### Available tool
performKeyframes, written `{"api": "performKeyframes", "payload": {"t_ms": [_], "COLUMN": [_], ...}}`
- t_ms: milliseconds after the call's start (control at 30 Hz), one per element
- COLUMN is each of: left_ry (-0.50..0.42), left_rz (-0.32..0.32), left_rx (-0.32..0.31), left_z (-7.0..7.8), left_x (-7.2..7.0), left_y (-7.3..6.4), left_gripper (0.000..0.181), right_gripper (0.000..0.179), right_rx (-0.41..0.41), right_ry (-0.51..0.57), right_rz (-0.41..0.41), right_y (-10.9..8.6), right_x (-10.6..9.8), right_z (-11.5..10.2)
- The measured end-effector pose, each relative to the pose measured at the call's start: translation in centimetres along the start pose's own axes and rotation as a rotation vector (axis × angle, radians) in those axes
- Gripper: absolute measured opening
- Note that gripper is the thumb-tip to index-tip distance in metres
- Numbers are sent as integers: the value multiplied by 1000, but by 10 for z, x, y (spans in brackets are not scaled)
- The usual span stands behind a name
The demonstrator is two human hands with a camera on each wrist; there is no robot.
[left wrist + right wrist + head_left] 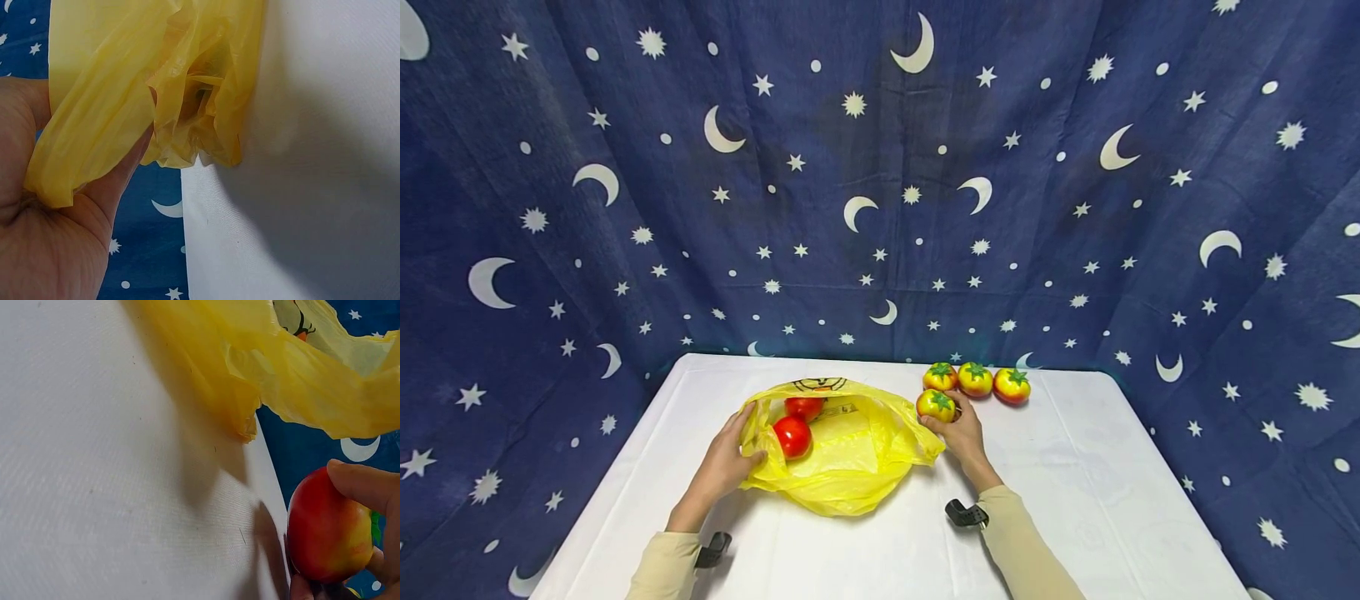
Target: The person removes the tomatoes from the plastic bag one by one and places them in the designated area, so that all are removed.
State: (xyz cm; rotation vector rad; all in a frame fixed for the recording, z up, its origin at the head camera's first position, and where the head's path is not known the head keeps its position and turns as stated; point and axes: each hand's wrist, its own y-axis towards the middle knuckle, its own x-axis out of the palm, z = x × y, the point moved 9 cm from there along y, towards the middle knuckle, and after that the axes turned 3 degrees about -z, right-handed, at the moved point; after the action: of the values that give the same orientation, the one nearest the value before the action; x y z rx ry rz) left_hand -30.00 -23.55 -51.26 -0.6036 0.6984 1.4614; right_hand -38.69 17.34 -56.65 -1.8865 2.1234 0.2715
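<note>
Our left hand (721,462) grips the yellow plastic bag (842,496) by its left edge; our right hand (964,435), way closer, has a leafy-topped red-yellow fruit (934,405) pinched just outside the right rim.

Head view is looking forward and down across the white-covered table (1120,517); close-in wrist views are sharing the yellow plastic bag (842,492) from either side.

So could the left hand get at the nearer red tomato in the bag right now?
Probably yes: the nearer red tomato shows in the open yellow bag, close to the left hand, though that hand would likely have to let go of the bag's edge first.
</note>
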Motion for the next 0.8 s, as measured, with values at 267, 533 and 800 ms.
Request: {"api": "performKeyframes", "payload": {"t_ms": [267,533,800], "left_ry": [2,-3,1], "left_rz": [-7,12,18], "left_rx": [-13,-6,-14], "left_z": [-1,-3,-4], "left_x": [0,-3,-6], "left_y": [-1,-1,-3], "left_gripper": [88,88,87], "right_gripper": [78,80,85], "right_rx": [-5,-31,-46], "right_ry": [-49,-71,-70], "right_rz": [13,26,34], "right_y": [3,4,5], "right_x": [5,6,6], "right_z": [2,0,0]}}
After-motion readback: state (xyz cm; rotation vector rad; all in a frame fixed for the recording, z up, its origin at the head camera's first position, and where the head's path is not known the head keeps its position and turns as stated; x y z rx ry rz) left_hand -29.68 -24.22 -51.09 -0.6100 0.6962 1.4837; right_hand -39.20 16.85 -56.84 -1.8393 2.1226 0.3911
